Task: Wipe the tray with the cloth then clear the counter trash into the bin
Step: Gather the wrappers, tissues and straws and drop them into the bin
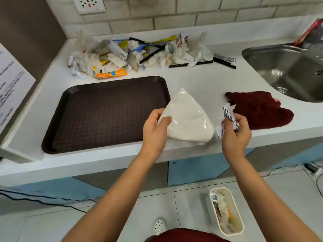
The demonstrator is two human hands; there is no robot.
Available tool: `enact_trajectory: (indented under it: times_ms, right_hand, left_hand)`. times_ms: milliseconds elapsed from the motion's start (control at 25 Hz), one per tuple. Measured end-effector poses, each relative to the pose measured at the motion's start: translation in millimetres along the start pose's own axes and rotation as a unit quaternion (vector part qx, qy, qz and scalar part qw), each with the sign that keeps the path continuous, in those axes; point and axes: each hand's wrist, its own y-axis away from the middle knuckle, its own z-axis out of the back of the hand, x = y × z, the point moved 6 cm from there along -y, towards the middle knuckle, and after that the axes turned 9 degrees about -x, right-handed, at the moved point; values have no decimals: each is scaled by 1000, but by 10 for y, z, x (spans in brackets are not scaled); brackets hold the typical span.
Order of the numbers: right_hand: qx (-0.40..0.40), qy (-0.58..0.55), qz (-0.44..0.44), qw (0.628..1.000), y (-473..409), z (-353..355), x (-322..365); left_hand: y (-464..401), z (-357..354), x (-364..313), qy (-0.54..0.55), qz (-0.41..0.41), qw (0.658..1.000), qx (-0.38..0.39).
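Observation:
A dark brown tray (104, 112) lies on the white counter (201, 81), with nothing on it. My left hand (154, 131) grips the edge of a clear plastic bag (188, 117) over the counter's front edge, just right of the tray. My right hand (235, 135) holds crumpled paper wrappers (229, 114) with black print. The dark red cloth (258, 109) lies flat on the counter behind my right hand. A heap of trash (132, 53) lies along the wall behind the tray: tissues, wrappers, black straws. The white bin (225, 210) stands on the floor below, holding some trash.
A steel sink (286, 67) is set into the counter at the right. A printed paper sheet (12, 88) leans at the left wall. Cables (43, 201) run along the floor. My white shoe (160, 226) is beside the bin.

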Motion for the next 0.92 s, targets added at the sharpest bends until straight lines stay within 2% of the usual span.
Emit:
enact_trajectory:
  times_ms: [200,400,560,680,920]
  right_hand:
    - [20,52,-24,998,172,823,-600]
    - [59,153,-133,977,446,1722,-1523]
    - [116,254,-312,908,752,2316,-2365]
    - [96,267,-435,855,976,2649,-2863]
    - [53,290,-535,792,1210,2906,-3629]
  left_hand:
    - [650,-463,525,-57,54,995,68]
    - [1288,-801,1370,-144,139,975,95]
    - [1732,-884,2134,-241,241,937,73]
    - [1915,-956,2578,-302,281,909,59]
    - [2005,-1246,3232,-316,292,898,90]
